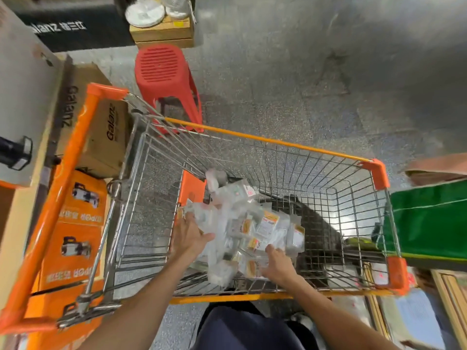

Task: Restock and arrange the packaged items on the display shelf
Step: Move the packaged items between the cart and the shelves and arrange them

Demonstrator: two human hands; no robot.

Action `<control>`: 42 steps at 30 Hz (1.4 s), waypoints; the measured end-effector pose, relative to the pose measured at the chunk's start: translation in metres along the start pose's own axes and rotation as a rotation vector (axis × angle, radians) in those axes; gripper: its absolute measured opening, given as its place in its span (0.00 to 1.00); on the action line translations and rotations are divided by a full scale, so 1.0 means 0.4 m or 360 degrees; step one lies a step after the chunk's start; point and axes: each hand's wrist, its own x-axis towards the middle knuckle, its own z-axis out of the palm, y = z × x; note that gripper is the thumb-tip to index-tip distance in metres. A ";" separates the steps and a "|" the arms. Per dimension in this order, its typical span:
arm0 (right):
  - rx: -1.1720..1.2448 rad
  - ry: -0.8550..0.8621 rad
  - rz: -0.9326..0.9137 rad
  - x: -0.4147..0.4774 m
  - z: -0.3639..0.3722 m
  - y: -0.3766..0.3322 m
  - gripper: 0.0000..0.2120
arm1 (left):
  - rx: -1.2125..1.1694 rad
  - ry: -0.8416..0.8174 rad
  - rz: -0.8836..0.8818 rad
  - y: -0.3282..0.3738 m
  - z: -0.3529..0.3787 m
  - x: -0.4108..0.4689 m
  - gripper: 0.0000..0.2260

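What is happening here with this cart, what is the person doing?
A person bends over a cart and has both hands inside it. The left hand and the right hand touch a pile of clear packets on the cart's bottom, one hand on each side of the pile. The picture is blurred, so I cannot tell whether either hand grips a packet. No packet is lifted out yet. A red stool stands beyond the cart.

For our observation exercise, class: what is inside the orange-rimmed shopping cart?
Inside the cart, a heap of clear-wrapped packets, with the left hand and right hand on it. Whatever lies under the heap and hands is covered.
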 end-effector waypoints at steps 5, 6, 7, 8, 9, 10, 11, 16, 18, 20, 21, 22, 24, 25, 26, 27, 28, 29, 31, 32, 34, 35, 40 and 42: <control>-0.0018 0.0048 0.0040 0.017 -0.006 0.024 0.18 | 0.0317 0.0026 0.0073 0.001 0.004 -0.003 0.45; 0.0003 0.0058 0.0034 0.019 -0.008 0.026 0.18 | 0.0316 0.0043 0.0115 -0.002 0.000 -0.011 0.43; 0.0029 0.0068 0.0027 0.023 -0.011 0.029 0.19 | 0.0294 0.0062 0.0135 -0.001 -0.007 -0.019 0.41; 0.0056 0.0077 0.0023 0.024 -0.015 0.030 0.18 | 0.0276 0.0091 0.0151 0.000 -0.012 -0.026 0.39; 0.0086 0.0093 0.0019 0.025 -0.021 0.030 0.17 | 0.0262 0.0106 0.0158 0.002 -0.018 -0.031 0.37; 0.0107 0.0105 0.0016 0.028 -0.026 0.028 0.17 | 0.0239 0.0130 0.0172 0.012 -0.031 -0.044 0.35; 0.0141 0.0117 0.0026 0.026 -0.030 0.032 0.16 | 0.0204 0.0152 0.0213 0.023 -0.037 -0.052 0.33; 0.0436 0.0196 0.0063 -0.007 -0.079 0.043 0.16 | -0.0258 0.0026 0.0348 0.121 -0.086 -0.079 0.24; 0.0716 0.0273 0.0071 -0.037 -0.129 0.050 0.17 | -0.0447 -0.0164 0.0341 0.188 -0.100 -0.078 0.25; 0.0992 0.0418 0.0039 -0.102 -0.199 0.072 0.18 | -0.0419 -0.0298 0.0482 0.278 -0.111 -0.093 0.26; 0.1123 0.0462 0.0005 -0.132 -0.233 0.075 0.19 | -0.0415 -0.0360 0.0531 0.308 -0.113 -0.087 0.26; 0.1252 0.0547 -0.0030 -0.178 -0.277 0.086 0.20 | -0.0430 -0.0428 0.0624 0.362 -0.115 -0.103 0.26; 0.1506 0.0711 -0.0090 -0.265 -0.346 0.109 0.22 | -0.0516 -0.0563 0.0793 0.470 -0.114 -0.139 0.24; 0.1621 0.0862 -0.0098 -0.322 -0.381 0.137 0.23 | -0.0557 -0.0647 0.0932 0.546 -0.107 -0.173 0.21; 0.1729 0.1012 -0.0105 -0.378 -0.414 0.168 0.24 | -0.0567 -0.0709 0.1075 0.622 -0.105 -0.217 0.16; 0.1820 0.1088 -0.0124 -0.408 -0.440 0.183 0.24 | -0.0594 -0.0757 0.1158 0.674 -0.109 -0.240 0.12; 0.1877 0.1198 -0.0106 -0.462 -0.468 0.208 0.23 | -0.0603 -0.0823 0.1265 0.738 -0.106 -0.278 0.09; 0.1916 0.1332 -0.0081 -0.525 -0.493 0.246 0.22 | -0.0590 -0.0903 0.1391 0.809 -0.097 -0.331 0.08; 0.2018 0.1546 -0.0096 -0.634 -0.531 0.293 0.20 | -0.0542 -0.0984 0.1637 0.916 -0.102 -0.432 0.10; 0.2038 0.1714 -0.0071 -0.709 -0.550 0.329 0.21 | -0.0500 -0.1039 0.1773 0.982 -0.091 -0.497 0.15; 0.2052 0.1893 -0.0070 -0.816 -0.580 0.367 0.22 | -0.0384 -0.1116 0.1930 1.075 -0.092 -0.608 0.23; 0.2048 0.2052 -0.0042 -0.902 -0.593 0.406 0.22 | -0.0342 -0.1171 0.2077 1.144 -0.074 -0.694 0.24; 0.1932 0.2473 0.0062 -1.193 -0.624 0.554 0.19 | -0.0337 -0.1157 0.2543 1.324 -0.031 -1.037 0.23; 0.1757 0.2639 0.0187 -1.304 -0.632 0.629 0.17 | -0.0380 -0.1194 0.2730 1.380 0.004 -1.158 0.24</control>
